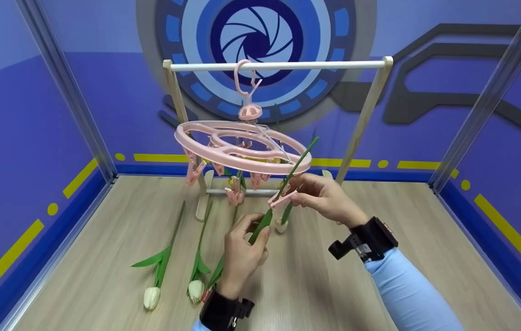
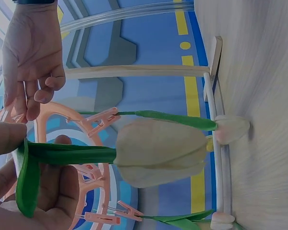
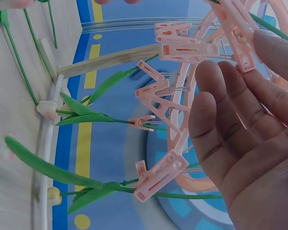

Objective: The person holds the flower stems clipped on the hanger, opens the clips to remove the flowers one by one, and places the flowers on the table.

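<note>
A pink round clip hanger [image 1: 223, 156] hangs by its hook, slightly tilted. My left hand [image 1: 244, 253] grips a white tulip [image 2: 161, 153] by its green leaf and stem, with the flower head pointing down. The tulip's stem [image 1: 304, 156] slants up past the hanger's front right rim. With thumb and fingers, my right hand [image 1: 329, 200] pinches a pink clothespin [image 3: 237, 36] of the hanger; the clothespin overlaps the stem in the head view. Other tulips hang head down from clothespins, among them a white one [image 2: 233, 129] and a yellow one [image 3: 53, 195].
A stand with a white crossbar [image 1: 315, 65] and wooden legs [image 1: 364, 122] carries the hanger. On the table's left lie white tulips [image 1: 152, 298] [image 1: 196, 290], and another green stem partly behind my left hand. Printed panels [image 1: 449, 82] wall the table at the back and sides.
</note>
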The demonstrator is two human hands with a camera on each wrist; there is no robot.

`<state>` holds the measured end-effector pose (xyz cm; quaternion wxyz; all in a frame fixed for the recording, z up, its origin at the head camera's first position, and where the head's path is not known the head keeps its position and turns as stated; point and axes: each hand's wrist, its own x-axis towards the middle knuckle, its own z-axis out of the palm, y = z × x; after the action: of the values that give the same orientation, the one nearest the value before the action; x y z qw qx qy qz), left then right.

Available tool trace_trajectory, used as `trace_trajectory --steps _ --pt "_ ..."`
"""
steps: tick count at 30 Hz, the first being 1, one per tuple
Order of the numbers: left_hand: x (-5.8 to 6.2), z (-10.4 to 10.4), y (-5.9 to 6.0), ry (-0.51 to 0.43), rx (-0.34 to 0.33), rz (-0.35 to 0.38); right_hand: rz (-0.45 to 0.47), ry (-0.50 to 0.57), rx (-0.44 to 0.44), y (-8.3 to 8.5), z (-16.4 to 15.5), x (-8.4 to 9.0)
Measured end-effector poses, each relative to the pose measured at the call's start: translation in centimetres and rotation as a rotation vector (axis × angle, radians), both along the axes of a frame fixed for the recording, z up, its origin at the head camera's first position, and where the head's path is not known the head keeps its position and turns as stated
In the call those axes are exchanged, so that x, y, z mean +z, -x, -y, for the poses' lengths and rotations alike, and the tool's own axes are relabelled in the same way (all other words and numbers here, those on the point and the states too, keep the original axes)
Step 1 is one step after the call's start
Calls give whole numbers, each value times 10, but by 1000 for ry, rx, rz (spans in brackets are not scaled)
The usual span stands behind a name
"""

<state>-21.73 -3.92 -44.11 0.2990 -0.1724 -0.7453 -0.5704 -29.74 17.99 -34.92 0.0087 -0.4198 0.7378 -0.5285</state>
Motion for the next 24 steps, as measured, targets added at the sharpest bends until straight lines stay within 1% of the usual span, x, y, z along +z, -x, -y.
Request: trace_trajectory --steps 5,12,24 --pt "0 0 0 5 16 -17 -7 -9 4 -1 1 1" --pt "-3 -1 2 13 36 -90 2 -22 -1 -2 0 0" --pt "-1 0 3 20 42 -106 -27 -7 9 -2 1 1"
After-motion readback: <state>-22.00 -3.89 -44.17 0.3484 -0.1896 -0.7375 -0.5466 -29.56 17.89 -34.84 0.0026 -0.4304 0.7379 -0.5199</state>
